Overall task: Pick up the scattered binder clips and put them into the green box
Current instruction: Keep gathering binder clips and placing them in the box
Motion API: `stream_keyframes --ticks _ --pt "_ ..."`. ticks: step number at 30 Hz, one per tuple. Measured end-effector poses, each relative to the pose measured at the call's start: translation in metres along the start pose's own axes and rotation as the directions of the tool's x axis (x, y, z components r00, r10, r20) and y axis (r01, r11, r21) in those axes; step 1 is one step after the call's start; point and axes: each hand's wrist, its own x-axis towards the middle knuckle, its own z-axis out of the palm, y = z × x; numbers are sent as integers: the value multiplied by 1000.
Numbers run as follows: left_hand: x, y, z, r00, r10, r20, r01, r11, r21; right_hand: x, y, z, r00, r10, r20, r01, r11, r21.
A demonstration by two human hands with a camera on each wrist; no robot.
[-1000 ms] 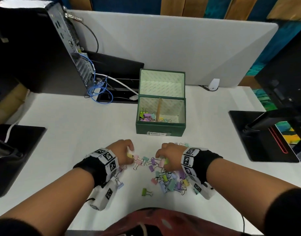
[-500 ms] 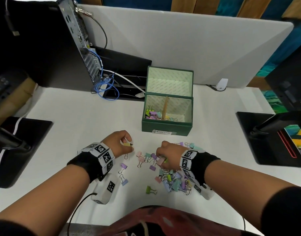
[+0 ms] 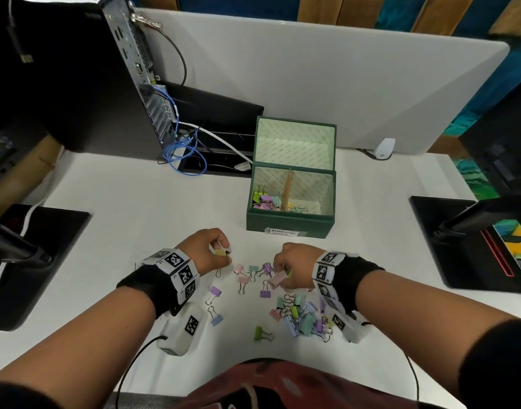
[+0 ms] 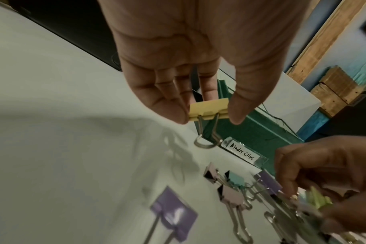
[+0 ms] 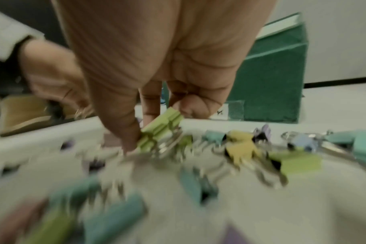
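Observation:
The green box (image 3: 288,225) stands open on the white desk, several binder clips in its left compartment. My left hand (image 3: 216,251) pinches a yellow binder clip (image 4: 208,110) between thumb and fingers, lifted above the desk in front of the box (image 4: 251,130). To the right, my right hand (image 3: 285,268) grips a light green clip (image 5: 161,130) and a pink clip (image 3: 278,279) low over the scattered clips. Loose pastel clips (image 3: 300,317) lie in a pile near the desk's front edge, with more between my hands (image 3: 251,271).
A computer tower (image 3: 85,72) with blue cables (image 3: 182,154) stands at the back left. Black monitor bases sit at the left (image 3: 46,261) and right (image 3: 465,246). A white partition (image 3: 312,84) closes off the back, and a small white device (image 3: 384,147) rests by it.
My left hand has lifted the yellow clip off the desk and drawn a little left and up. My right hand has stayed over the clips, gathering them.

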Motion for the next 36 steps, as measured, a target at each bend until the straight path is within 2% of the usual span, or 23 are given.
stream_keyframes --ticks 6,9,12,15,19,22,25,29,32,36 --pt "3 8 -7 999 29 -20 -31 995 -97 -13 19 -48 985 129 115 -155 953 259" --pt "6 15 -8 999 41 -22 -43 993 -107 -16 27 -61 981 153 120 -183 934 307" --pt "8 24 -12 997 63 -44 -69 987 -145 -14 25 -72 983 182 11 -171 902 396" --pt "13 39 -20 993 96 -70 -108 975 -194 -10 20 -87 966 221 -134 -101 801 590" --pt "20 61 -31 982 90 -164 -147 916 -375 1 14 -99 900 315 -300 32 640 768" --pt "25 72 -35 980 58 -192 -147 859 -490 13 11 -101 855 403 -326 41 574 818" --pt "30 78 -37 973 60 -222 -166 849 -501 20 11 -104 840 450 -304 -9 570 821" --pt "40 83 -36 959 68 -276 -180 897 -404 15 10 -106 846 438 -305 -56 641 765" --pt "46 90 -33 954 97 -285 -180 942 -282 10 13 -101 839 432 -330 -33 646 763" --pt "51 99 -25 950 168 -262 -234 941 -246 -2 17 -90 825 396 -404 49 660 749"
